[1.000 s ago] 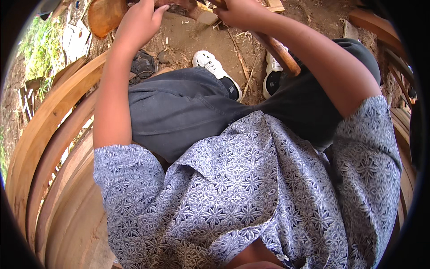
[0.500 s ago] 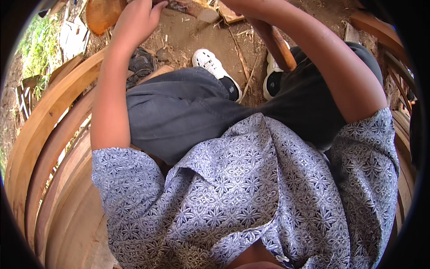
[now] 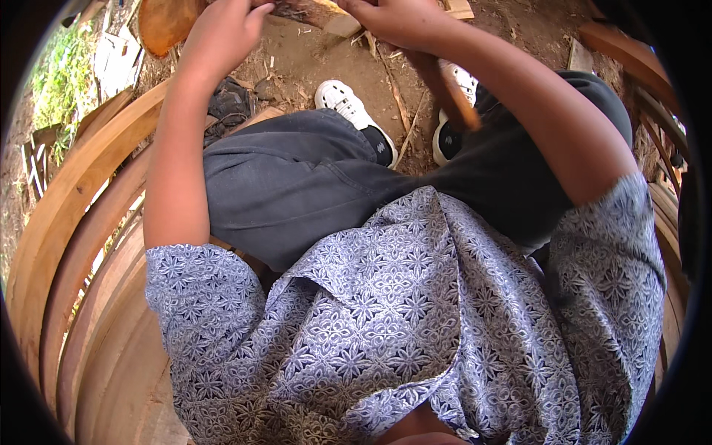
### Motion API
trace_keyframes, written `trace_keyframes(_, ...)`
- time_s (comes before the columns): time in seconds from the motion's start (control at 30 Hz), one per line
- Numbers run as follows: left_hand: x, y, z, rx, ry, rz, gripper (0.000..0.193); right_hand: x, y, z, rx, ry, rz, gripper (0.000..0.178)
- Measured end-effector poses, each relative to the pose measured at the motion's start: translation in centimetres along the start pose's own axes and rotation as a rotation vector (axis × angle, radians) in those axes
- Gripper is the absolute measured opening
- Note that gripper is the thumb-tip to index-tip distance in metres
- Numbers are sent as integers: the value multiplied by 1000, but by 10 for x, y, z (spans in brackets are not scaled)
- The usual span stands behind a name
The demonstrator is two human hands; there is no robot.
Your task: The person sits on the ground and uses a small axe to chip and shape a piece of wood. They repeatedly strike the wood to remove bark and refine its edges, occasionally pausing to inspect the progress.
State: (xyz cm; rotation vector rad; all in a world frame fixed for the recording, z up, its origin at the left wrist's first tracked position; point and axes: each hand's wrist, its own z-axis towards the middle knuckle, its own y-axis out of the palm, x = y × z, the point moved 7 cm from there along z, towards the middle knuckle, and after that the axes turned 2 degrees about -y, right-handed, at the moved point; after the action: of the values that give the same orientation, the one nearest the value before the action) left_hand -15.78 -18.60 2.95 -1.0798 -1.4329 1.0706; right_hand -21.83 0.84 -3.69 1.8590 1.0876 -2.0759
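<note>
At the top edge, my left hand [image 3: 226, 33] is partly cut off, its fingers curled and its thumb pointing right. What it grips is out of view. My right hand [image 3: 404, 24] is closed around a wooden tool handle [image 3: 445, 93], which slants down toward my right knee and is blurred by motion. The tool's head cannot be seen. Below and between the hands lies a rough piece of wood [image 3: 300, 11] with bark and a pale cut end.
A round orange-brown wood block [image 3: 165, 26] stands left of my left hand. Curved wooden planks [image 3: 89, 174] stack up at my left, and another curved timber [image 3: 627, 52] lies at right. A dark bundle [image 3: 231, 104] and wood chips lie on the dirt near my white clogs [image 3: 345, 102].
My right hand has swung left and down toward my left hand, bringing the handle with it. More of the right clog shows. My left hand has barely shifted.
</note>
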Motion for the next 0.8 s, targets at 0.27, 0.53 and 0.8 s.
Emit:
trace_keyframes(0.27,4,-3,1,50,51,-33,44,-66,-34,3,139,-203,24,33)
trace_keyframes(0.53,4,-3,5,112,70,16,39,-55,-29,3,116,-259,-3,25)
trace_keyframes(0.8,3,-5,5,50,43,-5,40,-24,-15,11,-71,-78,-192,29)
